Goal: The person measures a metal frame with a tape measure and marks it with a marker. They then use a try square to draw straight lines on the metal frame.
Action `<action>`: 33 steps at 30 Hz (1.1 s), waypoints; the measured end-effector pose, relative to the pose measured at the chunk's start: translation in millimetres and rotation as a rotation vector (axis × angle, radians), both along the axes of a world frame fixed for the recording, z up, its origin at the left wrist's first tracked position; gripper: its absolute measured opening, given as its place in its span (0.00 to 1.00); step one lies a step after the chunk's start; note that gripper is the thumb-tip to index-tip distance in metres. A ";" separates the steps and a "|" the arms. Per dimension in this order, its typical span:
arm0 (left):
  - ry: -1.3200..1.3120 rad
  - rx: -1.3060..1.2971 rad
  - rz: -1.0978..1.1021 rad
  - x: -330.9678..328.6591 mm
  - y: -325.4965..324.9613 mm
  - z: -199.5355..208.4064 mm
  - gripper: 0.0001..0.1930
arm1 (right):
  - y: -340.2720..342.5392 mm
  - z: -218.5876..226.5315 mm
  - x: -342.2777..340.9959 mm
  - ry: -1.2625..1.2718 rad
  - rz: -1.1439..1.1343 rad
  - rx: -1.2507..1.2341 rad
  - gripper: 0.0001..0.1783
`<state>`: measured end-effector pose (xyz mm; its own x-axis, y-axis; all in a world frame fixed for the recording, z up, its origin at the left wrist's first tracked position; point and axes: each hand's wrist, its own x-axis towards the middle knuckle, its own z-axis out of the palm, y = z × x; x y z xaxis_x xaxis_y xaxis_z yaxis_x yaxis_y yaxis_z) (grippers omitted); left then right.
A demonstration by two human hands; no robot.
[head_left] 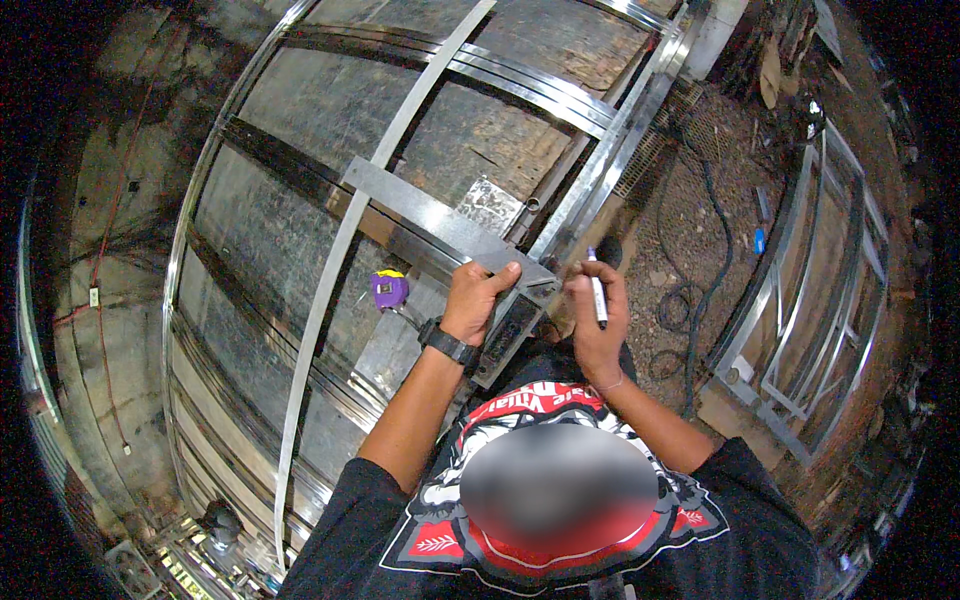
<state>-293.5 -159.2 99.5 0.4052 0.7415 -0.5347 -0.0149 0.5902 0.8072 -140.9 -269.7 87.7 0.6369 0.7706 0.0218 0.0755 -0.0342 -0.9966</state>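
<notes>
- Head view: large steel frame [300,200] of flat bars and tubes laid across a sheet-metal worktop [260,240], filling the left and far part of the scene; curved look owed to the lens.
- Second welded frame [810,300] propped on the dirt floor at the right, black cable [715,260] looped on the ground between.
- Flat steel plate with a channel end [440,225] lying diagonally across the frame, near end reaching the hands. Judged stiff and fairly heavy, smooth and likely slippery on bare metal, edges probably sharp; best gripped on the flat face near the end, thumb over the top, clear of cut edges.
- Left hand [478,300], wristwatch on, pressed down on the near end of the plate, fingers closed over its edge, thumb on top.
- Right hand [597,320] just right of the plate end, curled around a marker pen [597,290], tip pointing far and up, apart from the metal.
- Purple tape measure [390,290] resting on the worktop just left of the left hand, blade drawn out toward the wrist.
- Small perforated metal piece [490,205] lying beside the plate on the far side.
</notes>
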 end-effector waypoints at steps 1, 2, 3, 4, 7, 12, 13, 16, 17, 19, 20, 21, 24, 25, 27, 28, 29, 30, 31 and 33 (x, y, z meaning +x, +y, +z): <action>0.018 0.005 0.004 -1.4 0.4 -0.6 0.11 | -1.4 3.3 10.8 -0.233 0.049 0.007 0.16; 0.053 0.024 -0.014 -3.7 1.9 -2.8 0.11 | 0.5 6.3 11.9 -0.060 0.109 0.022 0.14; 0.084 0.044 -0.039 -4.6 3.7 -7.7 0.11 | 6.5 24.7 14.1 0.109 0.162 0.035 0.13; 0.115 0.063 -0.064 -5.6 4.3 -12.1 0.10 | 11.9 34.3 16.4 0.278 0.214 0.047 0.11; 0.128 0.049 -0.029 -4.6 4.8 -15.4 0.11 | 19.8 15.5 30.7 0.268 0.341 -0.071 0.09; 0.031 0.026 0.004 -1.5 2.8 -7.0 0.10 | 23.9 14.1 35.4 0.242 0.377 -0.092 0.08; 0.025 0.024 0.006 -1.9 2.9 -8.2 0.10 | 23.9 13.8 34.8 0.238 0.378 -0.089 0.08; 0.041 -0.019 -0.025 -2.7 3.0 3.1 0.10 | 23.9 13.8 32.9 0.235 0.378 -0.099 0.08; 0.020 -0.020 -0.006 -1.1 2.8 4.3 0.10 | 24.1 15.8 32.5 0.241 0.379 -0.113 0.08; -0.022 -0.021 0.035 1.8 0.9 5.5 0.10 | 23.0 16.0 31.6 0.240 0.382 -0.126 0.07; -0.010 -0.030 0.020 0.3 1.3 4.0 0.10 | 22.2 14.2 31.0 0.233 0.382 -0.125 0.07; 0.001 -0.039 0.005 -2.4 2.5 0.7 0.10 | 21.7 13.4 30.8 0.225 0.381 -0.125 0.07; 0.011 -0.040 0.015 -1.9 1.6 -7.3 0.10 | 21.0 15.3 31.5 0.136 0.345 -0.123 0.07; 0.012 -0.036 0.028 -1.3 1.1 -8.8 0.10 | 20.0 14.7 34.0 0.072 0.358 -0.129 0.07; 0.019 -0.027 0.022 -2.8 1.5 -10.1 0.10 | 16.7 13.5 41.7 -0.057 0.384 -0.140 0.07; 0.023 -0.024 0.019 -3.5 1.6 -10.5 0.10 | 13.7 15.6 42.9 -0.041 0.370 -0.153 0.08; 0.019 -0.029 0.024 -4.0 1.4 -12.5 0.10 | 9.1 20.8 43.6 -0.026 0.357 -0.165 0.08; 0.016 -0.035 0.028 -3.8 1.7 -12.9 0.10 | 6.0 26.3 43.9 -0.011 0.342 -0.177 0.09; 0.012 -0.040 0.032 -3.7 1.9 -13.1 0.10 | 5.4 30.2 42.5 0.050 0.287 -0.160 0.10; 0.047 0.030 0.007 -2.3 1.7 -6.9 0.11 | 5.1 36.2 38.0 0.169 0.172 -0.125 0.11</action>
<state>-295.8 -157.4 92.6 0.3747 0.7604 -0.5305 0.0193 0.5657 0.8244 -102.9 -264.5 123.8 0.4826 0.8580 -0.1757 -0.0763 -0.1587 -0.9844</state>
